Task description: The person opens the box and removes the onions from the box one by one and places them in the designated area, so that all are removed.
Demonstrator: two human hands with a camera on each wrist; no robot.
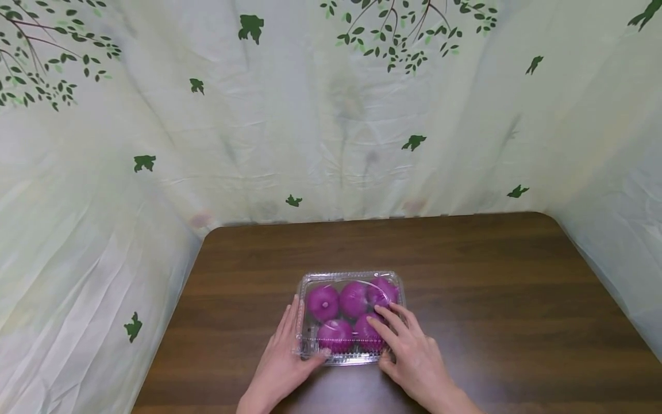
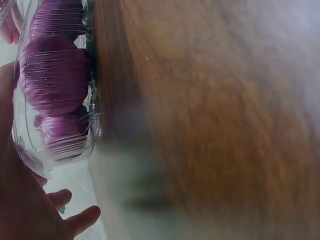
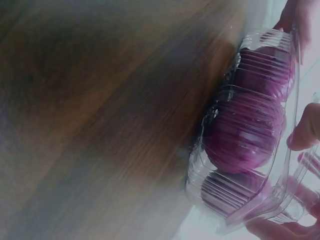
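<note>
A clear plastic clamshell container (image 1: 351, 361) sits on the table in the head view, with several round purple onions (image 1: 323, 303) inside. My left hand (image 1: 283, 359) lies along its left side, fingers nearly straight and thumb at the front rim. In the left wrist view two fingertips (image 2: 82, 220) stick out past the container's end. At the front right corner, my right hand (image 1: 416, 359) has bent fingers over the clear lid and its thumb at the rim. The right wrist view shows the lid (image 3: 300, 172) slightly apart from the ribbed base (image 3: 200, 172) at that corner.
The brown wooden table (image 1: 491, 287) has rounded far corners. A pale cloth curtain (image 1: 320, 115) printed with green leaves and branches hangs right behind its far edge and along both sides.
</note>
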